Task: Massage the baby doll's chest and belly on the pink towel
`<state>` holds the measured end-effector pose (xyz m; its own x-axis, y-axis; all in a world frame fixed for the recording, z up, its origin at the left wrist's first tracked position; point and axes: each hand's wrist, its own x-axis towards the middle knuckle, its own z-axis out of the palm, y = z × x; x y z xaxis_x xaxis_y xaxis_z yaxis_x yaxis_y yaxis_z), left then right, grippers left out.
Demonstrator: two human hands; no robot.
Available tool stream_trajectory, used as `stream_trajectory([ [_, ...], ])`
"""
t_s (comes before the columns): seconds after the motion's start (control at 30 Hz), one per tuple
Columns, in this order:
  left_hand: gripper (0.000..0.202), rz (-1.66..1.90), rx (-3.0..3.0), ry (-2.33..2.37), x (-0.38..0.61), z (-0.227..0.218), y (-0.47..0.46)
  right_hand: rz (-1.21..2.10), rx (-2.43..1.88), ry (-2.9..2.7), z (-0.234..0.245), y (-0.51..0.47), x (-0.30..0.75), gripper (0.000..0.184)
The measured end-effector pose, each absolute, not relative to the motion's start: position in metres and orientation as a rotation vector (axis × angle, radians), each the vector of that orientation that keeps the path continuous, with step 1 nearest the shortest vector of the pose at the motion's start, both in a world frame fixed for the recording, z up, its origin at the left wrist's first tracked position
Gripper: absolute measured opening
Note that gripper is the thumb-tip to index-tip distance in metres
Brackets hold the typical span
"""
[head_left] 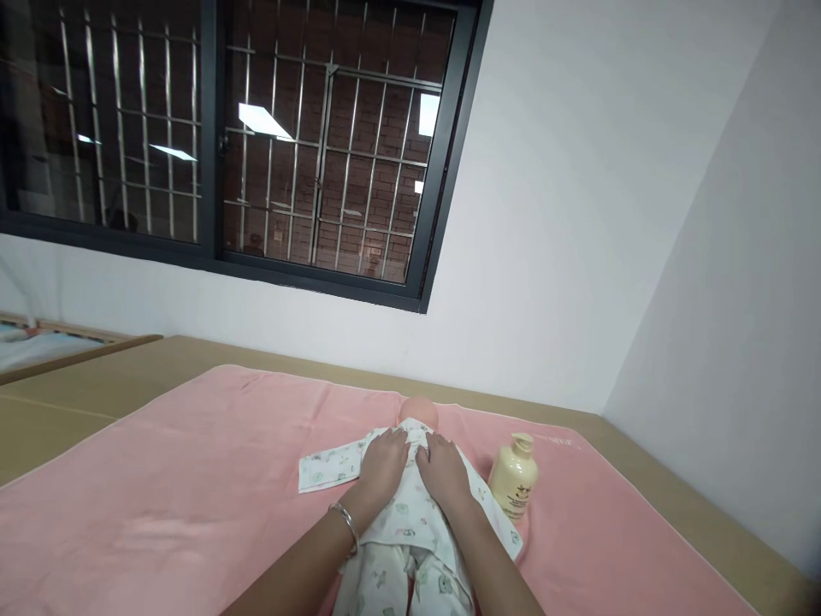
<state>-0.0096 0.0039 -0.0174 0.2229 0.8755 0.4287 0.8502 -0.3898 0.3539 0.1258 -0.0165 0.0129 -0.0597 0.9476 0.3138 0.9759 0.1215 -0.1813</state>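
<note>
A baby doll [418, 411] lies on its back on a pink towel [192, 479], head toward the wall. It wears a white printed garment [410, 530]. My left hand [383, 462] rests flat on the doll's chest, fingers stretched toward the neck. My right hand [442, 469] lies flat beside it on the other side of the chest. One sleeve [327, 469] of the garment is spread out to the left. A silver bangle [346, 520] circles my left wrist.
A cream pump bottle [513, 479] stands on the towel just right of the doll. The towel covers a tan surface [96, 385] against a white wall. A barred dark window [256, 145] is above, and a wall corner lies at right.
</note>
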Motion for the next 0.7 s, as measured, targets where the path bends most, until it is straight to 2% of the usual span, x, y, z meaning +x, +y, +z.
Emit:
stream_trajectory([
  [0.17, 0.036, 0.749, 2.325, 1.914, -0.005, -0.005, -0.010, -0.163, -2.006, -1.913, 0.016, -0.029, 0.113, 0.037],
  [0.43, 0.038, 0.946, 2.392, 1.770, -0.002, -0.018, -0.001, -0.098, -1.827, -1.976, 0.006, -0.009, 0.132, 0.043],
  [0.53, 0.036, 0.896, 2.441, 1.771, 0.004, -0.015, -0.006, -0.084, -1.800, -2.014, 0.011, -0.015, 0.127, 0.038],
  [0.7, 0.032, 0.844, 2.287, 1.894, 0.004, -0.010, -0.017, -0.196, -2.041, -1.898, 0.018, -0.031, 0.111, 0.034],
])
